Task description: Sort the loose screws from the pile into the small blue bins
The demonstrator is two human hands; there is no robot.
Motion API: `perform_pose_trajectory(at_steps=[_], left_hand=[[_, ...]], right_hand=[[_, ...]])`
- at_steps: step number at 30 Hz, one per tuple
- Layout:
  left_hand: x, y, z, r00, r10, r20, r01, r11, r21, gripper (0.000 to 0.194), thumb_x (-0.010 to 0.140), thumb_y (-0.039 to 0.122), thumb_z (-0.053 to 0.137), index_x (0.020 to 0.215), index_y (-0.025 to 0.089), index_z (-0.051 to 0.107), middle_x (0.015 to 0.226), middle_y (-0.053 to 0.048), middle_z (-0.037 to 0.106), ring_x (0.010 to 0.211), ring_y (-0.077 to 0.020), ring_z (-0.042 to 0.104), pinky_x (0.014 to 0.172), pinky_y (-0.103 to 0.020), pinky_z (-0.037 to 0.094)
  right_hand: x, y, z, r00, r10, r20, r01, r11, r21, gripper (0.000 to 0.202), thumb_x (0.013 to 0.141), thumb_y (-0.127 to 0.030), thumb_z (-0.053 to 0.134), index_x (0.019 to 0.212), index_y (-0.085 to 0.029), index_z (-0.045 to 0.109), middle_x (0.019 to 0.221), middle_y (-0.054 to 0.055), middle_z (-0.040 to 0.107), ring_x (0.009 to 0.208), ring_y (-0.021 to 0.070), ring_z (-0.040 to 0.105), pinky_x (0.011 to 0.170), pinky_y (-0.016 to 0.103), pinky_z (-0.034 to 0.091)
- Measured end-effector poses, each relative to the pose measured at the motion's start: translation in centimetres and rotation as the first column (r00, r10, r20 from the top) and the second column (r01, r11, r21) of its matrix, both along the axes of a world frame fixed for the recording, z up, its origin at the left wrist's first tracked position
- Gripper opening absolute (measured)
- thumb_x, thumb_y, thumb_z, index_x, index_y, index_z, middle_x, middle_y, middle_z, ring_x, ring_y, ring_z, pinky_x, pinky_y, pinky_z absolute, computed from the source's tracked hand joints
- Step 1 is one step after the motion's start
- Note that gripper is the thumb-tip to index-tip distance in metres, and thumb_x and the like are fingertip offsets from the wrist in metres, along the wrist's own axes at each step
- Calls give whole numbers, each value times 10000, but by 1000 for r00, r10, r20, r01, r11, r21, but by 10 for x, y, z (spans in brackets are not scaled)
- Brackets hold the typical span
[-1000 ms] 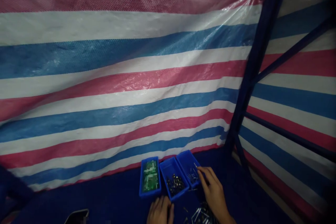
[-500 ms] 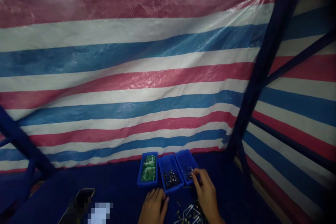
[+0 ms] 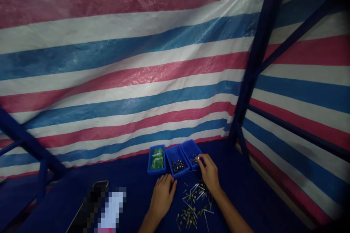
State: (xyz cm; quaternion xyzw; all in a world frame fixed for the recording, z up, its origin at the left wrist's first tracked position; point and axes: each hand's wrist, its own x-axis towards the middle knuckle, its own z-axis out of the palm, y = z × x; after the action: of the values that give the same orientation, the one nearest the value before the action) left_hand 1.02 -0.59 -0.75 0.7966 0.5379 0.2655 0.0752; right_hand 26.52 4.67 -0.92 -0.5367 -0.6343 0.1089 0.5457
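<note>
Three small blue bins stand side by side on the dark blue surface. The left bin (image 3: 149, 161) holds green-and-white pieces, the middle bin (image 3: 170, 151) dark small metal parts, and the right bin (image 3: 190, 145) a few thin metal pieces. My right hand (image 3: 210, 173) is at the right bin's near right edge, thumb and fingertips pinched; what they hold, if anything, is too small to name. My left hand (image 3: 162, 196) rests on the surface just in front of the left and middle bins, palm down with thumb apart, holding nothing. Loose metal pins and parts (image 3: 193, 204) lie between my forearms.
A dark phone-like object (image 3: 100, 186) and a blurred pale item (image 3: 112, 207) lie at the left. Behind the bins hangs a red, white and blue striped sheet (image 3: 136, 80). Dark blue frame posts rise at the left (image 3: 30, 143) and right (image 3: 250, 69).
The camera view has shifted down and to the right, showing more of the loose parts and both forearms. My hands keep nearly the same places beside the bins.
</note>
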Motion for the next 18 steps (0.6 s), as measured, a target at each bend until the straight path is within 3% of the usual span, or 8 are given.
perform_pose_trajectory(at_steps=[3, 9, 15, 18], left_hand=[[0, 0, 1, 1000, 4, 12, -4, 1000, 14, 241, 1093, 306, 462, 888, 232, 566, 860, -16, 647, 848, -232, 632, 837, -373, 442], [0, -2, 6, 1000, -14, 17, 14, 1000, 6, 254, 1093, 318, 464, 875, 226, 558, 859, -21, 649, 847, -230, 626, 818, -365, 433], [0, -1, 6, 1000, -8, 22, 9, 1000, -3, 262, 1100, 332, 450, 882, 227, 550, 864, -21, 648, 850, -231, 625, 834, -376, 430], [0, -1, 6, 999, -10, 34, 11, 1000, -10, 255, 1099, 337, 456, 889, 229, 554, 865, -18, 650, 857, -232, 628, 825, -373, 430]], right_hand=[[2, 1, -5, 1000, 6, -31, -5, 1000, 15, 349, 1074, -504, 488, 1029, -229, 697, 1006, 79, 741, 921, 249, 712, 864, 339, 536], [5, 2, -8, 996, -62, -65, 57, 996, -71, 399, 1046, -578, 507, 1054, -226, 696, 963, 65, 773, 827, 237, 733, 798, 319, 553], [6, 1, -4, 998, -15, -63, 12, 999, -50, 400, 1062, -547, 480, 1099, -221, 707, 1051, 85, 774, 941, 260, 733, 890, 349, 546], [7, 0, -3, 998, -18, -60, 14, 997, -71, 422, 1089, -531, 406, 1135, -225, 692, 1027, 91, 766, 925, 258, 722, 847, 347, 552]])
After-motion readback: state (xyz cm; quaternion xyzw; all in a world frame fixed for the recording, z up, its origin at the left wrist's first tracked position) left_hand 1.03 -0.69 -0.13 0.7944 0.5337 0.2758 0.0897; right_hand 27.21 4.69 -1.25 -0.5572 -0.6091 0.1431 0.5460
